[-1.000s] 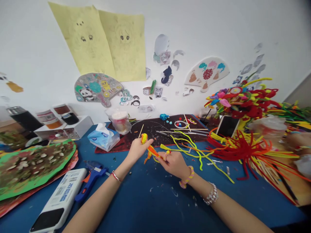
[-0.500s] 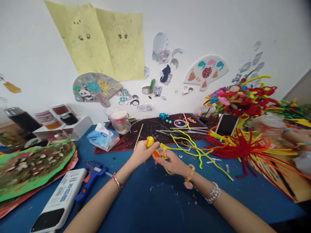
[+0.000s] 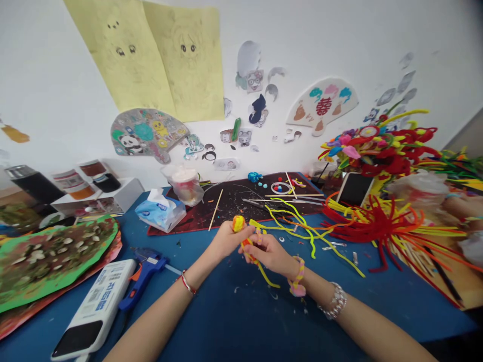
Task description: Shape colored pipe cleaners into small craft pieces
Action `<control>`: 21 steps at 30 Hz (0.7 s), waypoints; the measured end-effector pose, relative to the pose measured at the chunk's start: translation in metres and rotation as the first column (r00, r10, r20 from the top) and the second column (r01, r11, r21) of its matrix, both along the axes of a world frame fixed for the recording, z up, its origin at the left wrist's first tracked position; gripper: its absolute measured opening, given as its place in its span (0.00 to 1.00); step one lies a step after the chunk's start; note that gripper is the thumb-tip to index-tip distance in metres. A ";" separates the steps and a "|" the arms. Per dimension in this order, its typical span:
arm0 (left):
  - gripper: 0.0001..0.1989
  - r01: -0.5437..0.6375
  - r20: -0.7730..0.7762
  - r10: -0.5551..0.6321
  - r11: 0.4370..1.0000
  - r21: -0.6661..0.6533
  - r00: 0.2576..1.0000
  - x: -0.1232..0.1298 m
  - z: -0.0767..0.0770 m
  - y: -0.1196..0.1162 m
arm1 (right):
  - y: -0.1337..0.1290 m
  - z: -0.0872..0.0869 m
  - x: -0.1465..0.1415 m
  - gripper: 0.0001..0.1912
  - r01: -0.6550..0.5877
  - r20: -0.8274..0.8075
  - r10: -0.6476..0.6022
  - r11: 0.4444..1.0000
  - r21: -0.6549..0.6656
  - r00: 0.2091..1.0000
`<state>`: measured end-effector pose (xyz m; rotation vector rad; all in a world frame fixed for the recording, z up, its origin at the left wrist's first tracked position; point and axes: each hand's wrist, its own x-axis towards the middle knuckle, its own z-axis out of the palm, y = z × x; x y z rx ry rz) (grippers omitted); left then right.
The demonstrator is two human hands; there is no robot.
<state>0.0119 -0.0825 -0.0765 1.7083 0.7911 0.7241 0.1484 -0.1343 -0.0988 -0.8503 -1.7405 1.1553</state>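
Between my hands is a small figure of yellow and orange pipe cleaners point(image 3: 238, 223), its rounded end poking up above my left thumb. My left hand point(image 3: 227, 240) is closed around it from the left. The fingers of my right hand point(image 3: 268, 251) pinch its lower part, where an orange and yellow strand shows. A yellow pipe cleaner tail point(image 3: 268, 280) hangs out below my right hand toward the table. Loose yellow-green pipe cleaners point(image 3: 302, 226) lie just beyond my right hand. Part of the figure is hidden by my fingers.
On the left are a blue glue gun point(image 3: 140, 281), a white device point(image 3: 94, 311) and a tissue pack point(image 3: 160, 210). Behind lies a dark mat point(image 3: 241, 198) with sticks and pliers. To the right are red pipe cleaners point(image 3: 381, 229), a phone point(image 3: 353, 190) and another person's arm point(image 3: 462, 206).
Both hands have shifted slightly right with the pipe cleaner figure. My right fingers have curled in more, and the yellow tail now hangs farther out below them.
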 end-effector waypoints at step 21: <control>0.07 -0.200 -0.004 0.237 0.831 0.519 0.972 -0.001 0.003 -0.003 | 0.015 -0.005 0.008 0.17 0.245 -0.203 -0.256 0.966 -0.079 0.945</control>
